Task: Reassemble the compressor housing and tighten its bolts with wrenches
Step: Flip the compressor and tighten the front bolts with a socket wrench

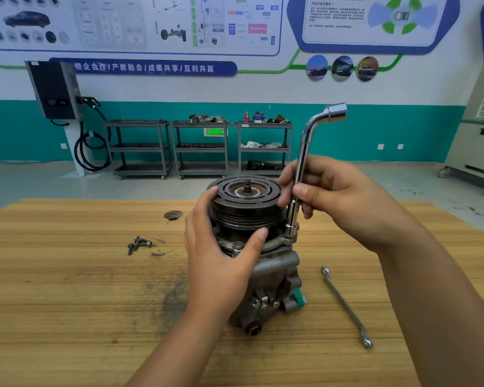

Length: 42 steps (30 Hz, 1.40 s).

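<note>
From the head view, the compressor (266, 277) stands upright near the middle of the wooden counter (67, 303), its dark grooved pulley (246, 203) on top with a short shaft poking up from the centre. The left hand (218, 261) comes in from the near side and its grip is clamped around the pulley, thumb on the near rim and fingers curled over the left rim. The right hand (336, 196) reaches in from the right, its grip closed on the shaft of a chrome L-shaped socket wrench (305, 152), pinched between thumb and curled fingers. The wrench stands nearly upright just beside the pulley's right edge. Its lower socket sits down on the housing flange at the right, while the bent upper end points to the far right above the hand. A bolt head (238, 245) shows on the near flange, just beside the left thumb. On the counter to the right, apart from the compressor, lies a ring spanner (344, 305), slanting towards the near right. To the left, well apart, lie a few loose bolts (139, 244) in a small cluster, and beyond them is a round hole (173, 215) in the counter. Grey trolleys (200, 148) stand against the far wall.
</note>
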Motion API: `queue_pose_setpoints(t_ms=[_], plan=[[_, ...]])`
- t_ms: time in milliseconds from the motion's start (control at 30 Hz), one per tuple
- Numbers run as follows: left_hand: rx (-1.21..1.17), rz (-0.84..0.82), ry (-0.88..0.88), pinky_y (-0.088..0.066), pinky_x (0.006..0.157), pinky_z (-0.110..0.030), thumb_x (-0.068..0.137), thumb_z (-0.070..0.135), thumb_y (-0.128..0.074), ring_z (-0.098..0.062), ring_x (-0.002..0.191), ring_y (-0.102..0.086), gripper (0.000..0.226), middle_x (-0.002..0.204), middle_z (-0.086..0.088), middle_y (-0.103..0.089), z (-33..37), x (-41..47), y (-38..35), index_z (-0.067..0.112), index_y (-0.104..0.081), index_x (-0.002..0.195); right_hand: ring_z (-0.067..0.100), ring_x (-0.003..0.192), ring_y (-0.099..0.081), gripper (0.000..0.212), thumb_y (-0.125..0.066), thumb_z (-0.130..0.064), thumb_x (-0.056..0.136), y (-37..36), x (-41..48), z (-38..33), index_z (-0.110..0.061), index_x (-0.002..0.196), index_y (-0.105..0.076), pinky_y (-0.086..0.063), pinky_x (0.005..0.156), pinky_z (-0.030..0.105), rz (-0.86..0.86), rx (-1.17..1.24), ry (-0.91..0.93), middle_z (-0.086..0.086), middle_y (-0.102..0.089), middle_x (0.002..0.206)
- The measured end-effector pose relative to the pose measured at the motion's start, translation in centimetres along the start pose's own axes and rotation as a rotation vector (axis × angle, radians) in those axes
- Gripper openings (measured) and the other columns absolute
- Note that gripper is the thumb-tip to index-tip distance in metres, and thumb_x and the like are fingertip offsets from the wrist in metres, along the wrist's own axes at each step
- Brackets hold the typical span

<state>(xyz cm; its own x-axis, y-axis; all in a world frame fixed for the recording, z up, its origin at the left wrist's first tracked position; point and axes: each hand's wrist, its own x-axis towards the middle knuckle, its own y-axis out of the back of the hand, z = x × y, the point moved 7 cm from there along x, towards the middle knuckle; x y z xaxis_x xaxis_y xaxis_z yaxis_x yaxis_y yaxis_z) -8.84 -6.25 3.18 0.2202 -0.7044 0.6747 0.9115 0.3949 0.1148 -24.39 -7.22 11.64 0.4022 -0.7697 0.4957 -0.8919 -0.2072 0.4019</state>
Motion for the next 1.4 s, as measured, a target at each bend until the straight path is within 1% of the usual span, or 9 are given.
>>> queue_pose_setpoints(t_ms=[133,300,400,533,633,867,1100,1300,1400], plan=[[0.007,0.003,-0.001,-0.034,0.101,-0.025,0.065,0.057,-0.063,-0.002,0.126,-0.037,0.072,0.131,0.019,-0.039,0.06,0.05,0.00,0.051,-0.029,0.128,0.020,0.072,-0.060,0.010,-0.061,-0.010,0.087,0.50,0.19,0.58,-0.015,0.095,-0.059,-0.044,0.052,0.021,0.154,-0.040,0.001,0.006,-0.068,0.083],[0.002,-0.005,0.006,-0.036,0.102,-0.027,0.065,0.057,-0.063,-0.001,0.125,-0.037,0.071,0.131,0.025,-0.036,0.10,0.06,-0.01,0.054,-0.029,0.127,0.005,0.082,-0.062,0.020,-0.047,-0.004,0.092,-0.22,0.11,0.53,-0.020,0.100,-0.057,-0.044,0.059,0.016,-0.005,0.047,0.004,-0.004,-0.071,0.089],[0.006,-0.006,0.008,-0.037,0.104,-0.033,0.065,0.056,-0.063,-0.003,0.126,-0.037,0.071,0.131,0.023,-0.037,0.07,0.02,0.03,0.052,-0.029,0.128,0.006,0.076,-0.060,0.023,-0.046,0.003,0.092,0.01,0.04,0.41,-0.016,0.098,-0.059,-0.044,0.059,0.016,-0.025,0.075,0.005,-0.003,-0.071,0.082],[0.003,0.004,0.008,-0.033,0.100,-0.023,0.065,0.058,-0.062,-0.001,0.126,-0.036,0.072,0.131,0.023,-0.037,0.02,0.04,0.02,0.053,-0.029,0.128,0.005,0.062,-0.054,0.014,-0.064,-0.007,0.082,0.65,0.17,0.80,-0.018,0.089,-0.059,-0.044,0.053,0.017,0.125,0.043,-0.003,-0.010,-0.064,0.069],[-0.007,0.003,0.009,-0.030,0.097,-0.015,0.065,0.058,-0.063,0.004,0.125,-0.034,0.071,0.131,0.026,-0.036,-0.04,0.09,0.00,0.054,-0.029,0.127,-0.002,0.071,-0.058,0.015,-0.057,-0.008,0.088,0.43,0.10,0.79,-0.022,0.092,-0.060,-0.044,0.058,0.015,0.077,0.007,0.003,-0.012,-0.067,0.078],[-0.011,0.006,0.008,-0.031,0.098,-0.016,0.065,0.057,-0.063,0.004,0.125,-0.035,0.070,0.131,0.024,-0.037,-0.04,-0.02,0.03,0.054,-0.029,0.127,0.005,0.083,-0.062,0.021,-0.049,-0.012,0.082,0.25,-0.13,0.84,-0.017,0.099,-0.060,-0.044,0.066,0.018,-0.084,0.091,-0.023,-0.002,-0.071,0.084],[-0.006,0.004,0.010,-0.036,0.103,-0.030,0.066,0.053,-0.065,-0.002,0.126,-0.037,0.072,0.132,0.017,-0.040,0.10,0.02,0.09,0.050,-0.030,0.129,0.002,0.071,-0.067,0.012,-0.061,-0.003,0.084,0.73,0.04,0.89,-0.015,0.086,-0.060,-0.045,0.059,0.009,0.110,0.085,0.015,-0.005,-0.070,0.071],[-0.004,0.005,0.013,-0.035,0.102,-0.026,0.066,0.057,-0.063,-0.001,0.125,-0.037,0.072,0.130,0.019,-0.040,0.01,0.02,0.08,0.049,-0.030,0.129,0.003,0.077,-0.060,0.019,-0.048,-0.013,0.087,0.11,0.03,0.93,-0.017,0.101,-0.061,-0.042,0.065,0.017,-0.071,0.159,0.012,-0.002,-0.070,0.082],[0.000,0.002,0.016,-0.035,0.102,-0.028,0.065,0.057,-0.062,0.000,0.125,-0.037,0.072,0.130,0.023,-0.038,0.00,0.02,0.09,0.052,-0.029,0.128,0.006,0.077,-0.063,0.013,-0.056,-0.011,0.083,0.58,0.03,0.78,-0.016,0.093,-0.062,-0.044,0.064,0.016,-0.027,0.160,0.028,-0.001,-0.071,0.078]])
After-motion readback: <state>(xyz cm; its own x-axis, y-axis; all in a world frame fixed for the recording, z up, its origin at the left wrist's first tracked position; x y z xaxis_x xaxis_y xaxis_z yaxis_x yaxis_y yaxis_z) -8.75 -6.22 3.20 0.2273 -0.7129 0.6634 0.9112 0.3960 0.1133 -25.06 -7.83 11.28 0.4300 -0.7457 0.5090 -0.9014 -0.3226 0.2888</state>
